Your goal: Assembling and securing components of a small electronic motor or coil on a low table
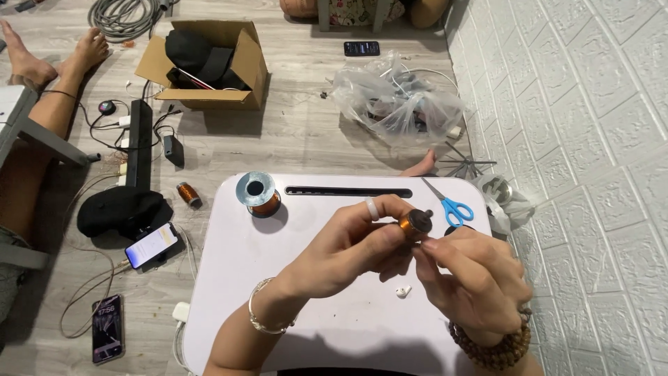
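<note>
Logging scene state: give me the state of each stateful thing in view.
left hand: gripping small copper coil
right hand: fingertips at the coil
scissors: closed, flat on table
large copper spool: upright on table
cardboard box: flaps open
phone: screen lit

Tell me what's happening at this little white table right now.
A person sits on the floor at a small white lap table. The left hand pinches a small coil of copper wire between thumb and fingers, and the right hand meets it at the fingertips, apparently working the fine wire. A larger spool of copper wire stands on the table, blue-handled scissors lie near the far edge, and a small white piece lies below the hands.
</note>
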